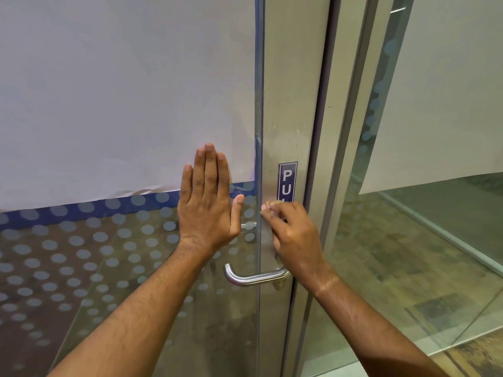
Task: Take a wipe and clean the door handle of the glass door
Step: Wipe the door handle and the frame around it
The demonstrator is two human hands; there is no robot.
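Note:
The glass door (122, 281) has a dotted frosted pattern and a metal edge strip (294, 77). A steel lever door handle (250, 279) sticks out leftward from that strip. My left hand (208, 210) lies flat on the glass, fingers straight and pointing up, above and left of the handle. My right hand (295, 238) has its fingers curled around a pale grey wipe (268, 238) and presses it on the metal strip just above the handle's base. Most of the wipe is hidden by the fingers.
A blue "PULL" sticker (287, 180) sits on the strip above my right hand. White paper (122, 91) covers the upper glass. To the right stand the door frame (340, 131) and another glass panel (408, 240) with paper behind it.

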